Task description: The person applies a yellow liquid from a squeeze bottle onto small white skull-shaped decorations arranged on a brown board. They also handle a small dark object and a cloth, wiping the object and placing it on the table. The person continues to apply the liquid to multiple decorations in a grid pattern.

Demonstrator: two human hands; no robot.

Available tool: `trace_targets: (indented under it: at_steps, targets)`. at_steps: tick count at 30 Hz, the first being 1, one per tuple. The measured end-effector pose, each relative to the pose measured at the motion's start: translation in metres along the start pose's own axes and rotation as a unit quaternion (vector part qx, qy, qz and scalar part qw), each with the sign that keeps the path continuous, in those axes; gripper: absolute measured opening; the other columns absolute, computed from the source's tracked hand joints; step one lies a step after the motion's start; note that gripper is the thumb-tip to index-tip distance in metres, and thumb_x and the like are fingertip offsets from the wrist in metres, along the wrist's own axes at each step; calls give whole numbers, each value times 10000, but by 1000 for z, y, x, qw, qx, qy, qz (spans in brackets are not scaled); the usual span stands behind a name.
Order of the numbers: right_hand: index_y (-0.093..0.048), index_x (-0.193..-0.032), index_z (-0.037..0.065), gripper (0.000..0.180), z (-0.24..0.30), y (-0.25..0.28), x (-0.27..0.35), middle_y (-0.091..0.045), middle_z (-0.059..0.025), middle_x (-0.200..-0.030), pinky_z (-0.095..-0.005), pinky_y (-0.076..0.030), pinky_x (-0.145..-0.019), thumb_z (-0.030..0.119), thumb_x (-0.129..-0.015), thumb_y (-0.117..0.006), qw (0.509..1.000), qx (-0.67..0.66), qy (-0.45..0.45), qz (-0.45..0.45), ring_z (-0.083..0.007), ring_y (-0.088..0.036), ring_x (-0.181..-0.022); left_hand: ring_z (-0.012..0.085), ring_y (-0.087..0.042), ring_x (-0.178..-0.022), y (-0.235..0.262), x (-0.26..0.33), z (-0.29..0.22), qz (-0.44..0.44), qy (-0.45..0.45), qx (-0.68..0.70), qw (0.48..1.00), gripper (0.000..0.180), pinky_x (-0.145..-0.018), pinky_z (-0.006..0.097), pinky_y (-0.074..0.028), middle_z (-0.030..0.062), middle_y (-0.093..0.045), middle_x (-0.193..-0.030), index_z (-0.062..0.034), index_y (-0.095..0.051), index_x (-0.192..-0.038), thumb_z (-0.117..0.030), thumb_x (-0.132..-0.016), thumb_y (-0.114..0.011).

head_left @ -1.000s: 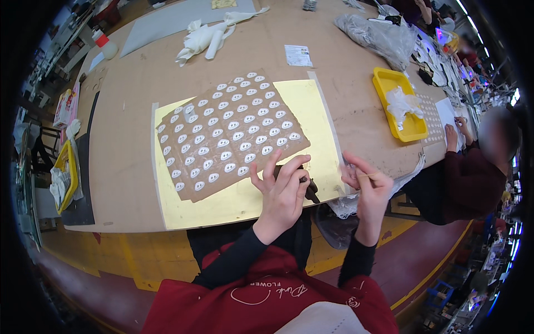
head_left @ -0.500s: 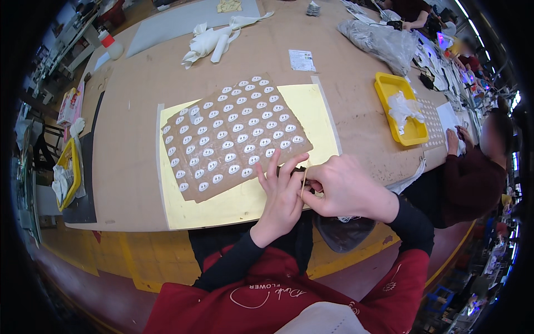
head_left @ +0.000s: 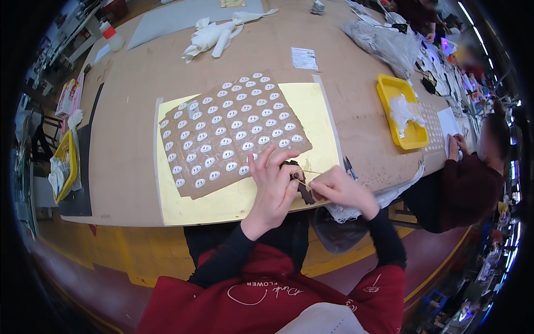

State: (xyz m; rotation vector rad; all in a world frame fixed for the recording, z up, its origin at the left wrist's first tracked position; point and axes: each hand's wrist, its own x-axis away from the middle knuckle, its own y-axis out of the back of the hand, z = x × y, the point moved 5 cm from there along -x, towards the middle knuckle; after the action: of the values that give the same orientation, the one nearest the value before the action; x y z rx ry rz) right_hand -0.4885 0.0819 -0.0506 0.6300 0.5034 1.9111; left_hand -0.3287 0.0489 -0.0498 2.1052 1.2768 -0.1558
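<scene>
My left hand (head_left: 272, 186) grips a small bundle of dark brown strips (head_left: 305, 192) between thumb and forefinger, its other fingers spread. A thin tan rubber band (head_left: 313, 172) runs from the bundle to my right hand (head_left: 344, 190), where the fingers pinch it and stretch it taut. Both hands are over the near right part of a yellow sheet (head_left: 222, 214) taped to the table. Just beyond my left hand lies a brown backing sheet (head_left: 214, 158) with rows of small white oval pieces. How the band loops round the bundle is partly hidden by my fingers.
Right of the yellow sheet are a dark pen-like tool (head_left: 350, 168) and a clear plastic bag (head_left: 384, 201) at the table edge. A yellow tray (head_left: 385, 106) stands farther right, near a seated person (head_left: 473, 178). White cloth (head_left: 208, 40) and a bottle (head_left: 113, 40) lie farther back.
My right hand has drawn away to the right from my left hand, stretching the rubber band. The dark brown strips and the pen-like tool now show.
</scene>
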Motion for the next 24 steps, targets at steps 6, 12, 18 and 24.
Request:
trace_targets:
  at_steps: [6, 12, 18, 24]
  targets:
    - [-609, -673, 31, 234, 6, -57, 46, -644, -83, -738, -451, -491, -789, 239, -737, -696, 906, -18, 235, -352, -280, -655, -823, 350, -188, -1351, 4, 1, 7, -1, -3, 11, 1000, 159, -1102, 571, 57, 74, -435, -1299, -116, -549, -969, -213, -909, -438]
    - [-557, -527, 89, 393, 7, -78, 48, -518, -38, -529, -481, -401, -808, 340, -831, -557, 652, -529, 291, -457, -196, -515, -611, 353, -192, -1344, -1, 2, 4, 22, -1, 25, 999, 157, -1102, 568, 55, 84, -430, -1283, -123, -557, -965, -228, -904, -457]
    - [-240, -1436, -33, 567, 12, -60, 18, -443, -139, -1271, -186, -465, -584, 190, -943, -408, 137, -960, 190, -154, -87, -409, -673, 340, -208, -1338, -6, 5, 5, 44, 11, 15, 999, 159, -1098, 570, 46, 86, -420, -1269, -126, -563, -997, -220, -903, -474]
    - [-236, -1418, -50, 565, 36, -11, 7, -458, -130, -1288, -149, -453, -540, 155, -935, -444, 712, -691, 103, -73, -77, -498, -687, 335, -225, -1338, -9, 3, 0, 100, 12, 81, 992, 227, -1102, 564, 40, 110, -401, -1287, -102, -551, -1092, -242, -930, -475]
